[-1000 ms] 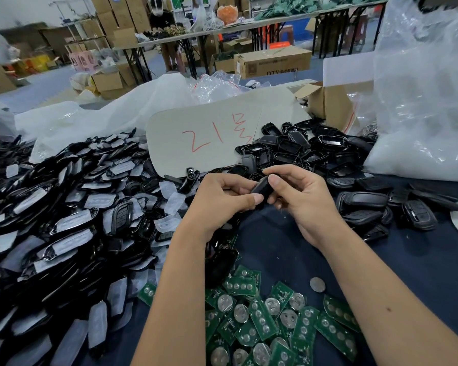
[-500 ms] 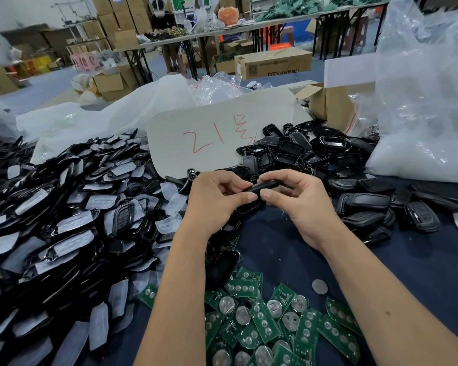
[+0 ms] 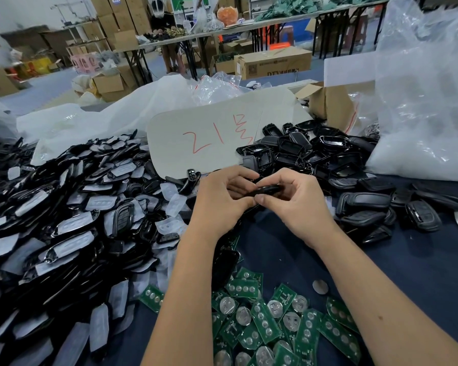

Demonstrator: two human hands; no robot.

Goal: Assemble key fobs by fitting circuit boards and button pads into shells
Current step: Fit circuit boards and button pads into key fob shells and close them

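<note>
Workbench (image 3: 421, 273) covered in dark blue cloth, inside a warehouse of cardboard boxes (image 3: 273, 65). Green circuit boards (image 3: 262, 323) lie at 6 o'clock, black shells (image 3: 50, 233) at 9 o'clock. At centre, left hand (image 3: 220, 204) and right hand (image 3: 294, 204) pinch one glossy black fob (image 3: 266, 190) edge-on.

Both hands, left (image 3: 220, 199) & right (image 3: 296, 204), pinch black fob (image 3: 267, 190) above green boards (image 3: 262, 323).
</note>
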